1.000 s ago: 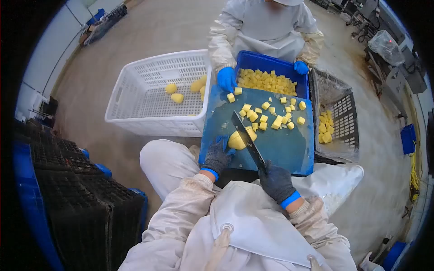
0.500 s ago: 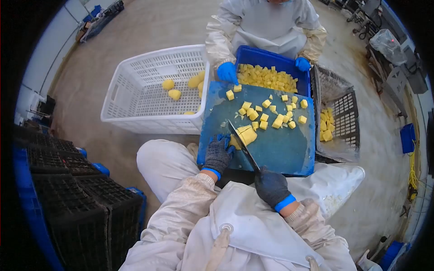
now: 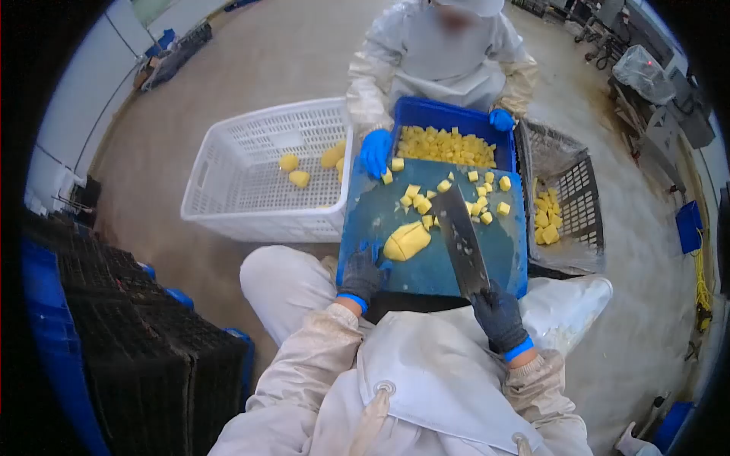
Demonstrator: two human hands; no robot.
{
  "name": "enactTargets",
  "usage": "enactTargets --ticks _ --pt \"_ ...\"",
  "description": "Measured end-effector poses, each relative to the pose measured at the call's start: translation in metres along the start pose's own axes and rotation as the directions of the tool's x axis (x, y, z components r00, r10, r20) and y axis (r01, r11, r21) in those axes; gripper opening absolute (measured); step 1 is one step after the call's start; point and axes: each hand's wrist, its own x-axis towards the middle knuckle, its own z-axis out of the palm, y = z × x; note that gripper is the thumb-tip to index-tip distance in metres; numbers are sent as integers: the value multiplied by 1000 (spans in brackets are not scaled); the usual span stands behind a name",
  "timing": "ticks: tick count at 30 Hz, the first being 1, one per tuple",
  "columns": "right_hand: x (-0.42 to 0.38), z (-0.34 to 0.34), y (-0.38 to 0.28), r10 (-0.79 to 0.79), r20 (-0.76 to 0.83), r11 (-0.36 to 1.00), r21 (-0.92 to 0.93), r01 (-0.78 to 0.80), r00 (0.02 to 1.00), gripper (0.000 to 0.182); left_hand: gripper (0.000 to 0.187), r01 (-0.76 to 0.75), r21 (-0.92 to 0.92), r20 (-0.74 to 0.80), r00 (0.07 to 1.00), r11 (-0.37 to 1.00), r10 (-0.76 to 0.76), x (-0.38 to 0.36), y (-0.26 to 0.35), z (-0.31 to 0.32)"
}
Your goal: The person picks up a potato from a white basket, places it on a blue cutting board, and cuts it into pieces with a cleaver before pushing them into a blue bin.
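My right hand [image 3: 498, 315], in a dark glove, is closed round the handle of a broad knife [image 3: 462, 242]. The blade lies over the blue cutting board [image 3: 441, 273], its tip among yellow potato cubes [image 3: 422, 204]. A peeled potato [image 3: 407, 242] with cut lines across it rests left of the blade, apart from it. My left hand [image 3: 363, 273], gloved too, is at the board's left edge with fingers apart. It holds nothing and is just left of the potato. More cubes [image 3: 487, 190] lie right of the blade.
Across from me a co-worker's blue-gloved hand [image 3: 376, 153] is at the board's far left corner. Behind the board stands a blue bin [image 3: 407, 114] of cubes. A white crate [image 3: 266, 220] with potatoes is left; a black lined crate [image 3: 585, 190] with pieces is right.
The knife has left the potato and swung right, into the cubes. My left hand has come away from the potato. The co-worker's left-side hand has moved onto the board's far corner.
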Motion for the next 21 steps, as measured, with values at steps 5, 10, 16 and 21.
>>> enactTargets --ticks 5,10,16,21 --pt "-14 0 32 110 122 986 109 -123 986 23 60 60 77 103 992 995 -68 3 20 -20" --pt "-13 12 51 103 280 921 337 -198 955 19 67 7 86 82 997 996 -14 6 28 -19" --pt "-11 4 37 85 418 904 349 -247 904 14 67 -29 64 59 998 998 25 9 22 -9" --pt "-14 -9 37 39 380 941 296 -162 924 24 60 -14 83 83 997 996 7 18 35 -18"
